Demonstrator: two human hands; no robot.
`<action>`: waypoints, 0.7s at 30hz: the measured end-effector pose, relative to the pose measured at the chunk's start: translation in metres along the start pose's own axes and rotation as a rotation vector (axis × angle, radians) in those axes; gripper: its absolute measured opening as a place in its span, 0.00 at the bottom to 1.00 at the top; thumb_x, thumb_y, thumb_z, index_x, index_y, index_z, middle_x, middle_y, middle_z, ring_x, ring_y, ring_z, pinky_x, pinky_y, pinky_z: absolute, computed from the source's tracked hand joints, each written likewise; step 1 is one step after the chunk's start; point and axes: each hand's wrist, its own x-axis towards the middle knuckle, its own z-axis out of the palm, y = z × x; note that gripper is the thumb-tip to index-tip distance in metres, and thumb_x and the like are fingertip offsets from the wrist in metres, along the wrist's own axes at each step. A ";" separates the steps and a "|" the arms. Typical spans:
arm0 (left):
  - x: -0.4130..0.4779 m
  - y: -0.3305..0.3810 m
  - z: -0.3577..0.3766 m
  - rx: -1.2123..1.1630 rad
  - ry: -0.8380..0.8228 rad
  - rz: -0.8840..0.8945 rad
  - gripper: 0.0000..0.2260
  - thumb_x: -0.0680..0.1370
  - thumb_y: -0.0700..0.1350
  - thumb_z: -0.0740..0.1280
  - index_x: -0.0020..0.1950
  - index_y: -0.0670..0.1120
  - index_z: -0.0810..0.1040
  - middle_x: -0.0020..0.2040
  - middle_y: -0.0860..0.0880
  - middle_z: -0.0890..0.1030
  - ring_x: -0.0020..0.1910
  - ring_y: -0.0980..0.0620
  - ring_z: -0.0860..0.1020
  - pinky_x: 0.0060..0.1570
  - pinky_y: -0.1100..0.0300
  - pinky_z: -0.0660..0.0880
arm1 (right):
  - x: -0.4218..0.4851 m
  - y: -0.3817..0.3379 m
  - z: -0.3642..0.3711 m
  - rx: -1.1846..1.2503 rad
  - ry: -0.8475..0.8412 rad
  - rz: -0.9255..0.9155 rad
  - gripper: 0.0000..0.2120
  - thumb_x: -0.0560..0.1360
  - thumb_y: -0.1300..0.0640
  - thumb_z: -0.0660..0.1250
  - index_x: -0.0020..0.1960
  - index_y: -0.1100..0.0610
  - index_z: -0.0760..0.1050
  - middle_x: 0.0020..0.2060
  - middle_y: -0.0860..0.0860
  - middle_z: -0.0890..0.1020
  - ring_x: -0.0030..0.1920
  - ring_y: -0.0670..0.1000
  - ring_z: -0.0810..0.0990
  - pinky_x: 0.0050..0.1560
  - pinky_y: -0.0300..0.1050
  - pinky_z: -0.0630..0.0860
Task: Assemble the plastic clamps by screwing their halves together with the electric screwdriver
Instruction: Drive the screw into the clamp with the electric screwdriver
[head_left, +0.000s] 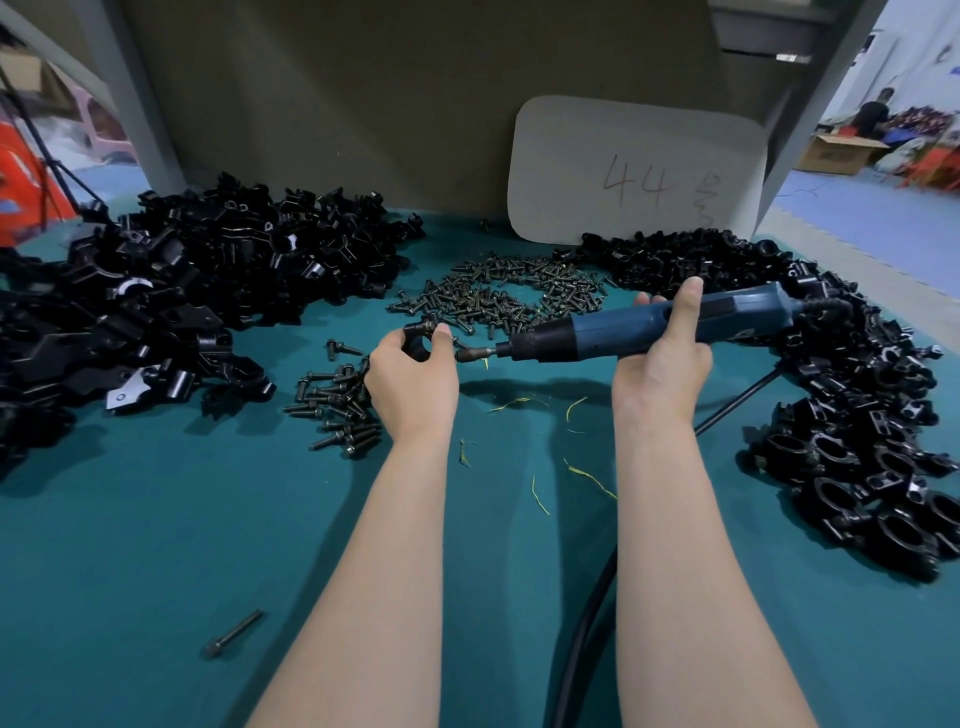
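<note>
At mid-table, above the green mat (156, 545), the left hand (410, 376) pinches a black clamp (418, 339) between curled fingers and thumb. The right hand (662, 358) grips the blue screwdriver (613, 330) round its body. The tool is held level with its bit pointing left at the clamp; whether bit and clamp touch cannot be told. Loose screws (498, 296) lie spread just behind the hands, and a smaller batch (337, 410) lies just left of the left wrist. The left heap (182, 301) of black parts fills the far left; the right heap (857, 415) of clamps lines the right edge. A black cable (582, 623) runs to the near edge. A card (639, 171) marked "44" leans at the back. One bolt (234, 634) lies alone, near left.
</note>
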 end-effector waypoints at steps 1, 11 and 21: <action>0.000 0.000 0.000 0.000 0.001 0.000 0.09 0.78 0.53 0.67 0.44 0.48 0.78 0.43 0.46 0.83 0.38 0.50 0.78 0.31 0.61 0.68 | 0.000 0.000 0.000 0.002 0.001 -0.001 0.10 0.78 0.56 0.66 0.46 0.58 0.65 0.40 0.53 0.77 0.38 0.48 0.81 0.33 0.35 0.77; 0.005 0.003 0.000 -0.327 0.019 -0.120 0.06 0.78 0.49 0.67 0.45 0.47 0.77 0.44 0.49 0.81 0.44 0.48 0.82 0.47 0.57 0.79 | 0.016 -0.019 -0.005 -0.297 0.118 0.129 0.35 0.72 0.42 0.70 0.69 0.58 0.59 0.62 0.54 0.72 0.47 0.50 0.82 0.48 0.47 0.81; 0.003 0.007 0.001 -0.670 -0.187 -0.285 0.04 0.79 0.42 0.68 0.50 0.42 0.77 0.49 0.45 0.80 0.43 0.51 0.82 0.48 0.63 0.80 | 0.011 0.003 -0.014 -1.602 -0.114 0.115 0.43 0.74 0.52 0.71 0.78 0.51 0.47 0.70 0.61 0.63 0.57 0.62 0.72 0.58 0.51 0.69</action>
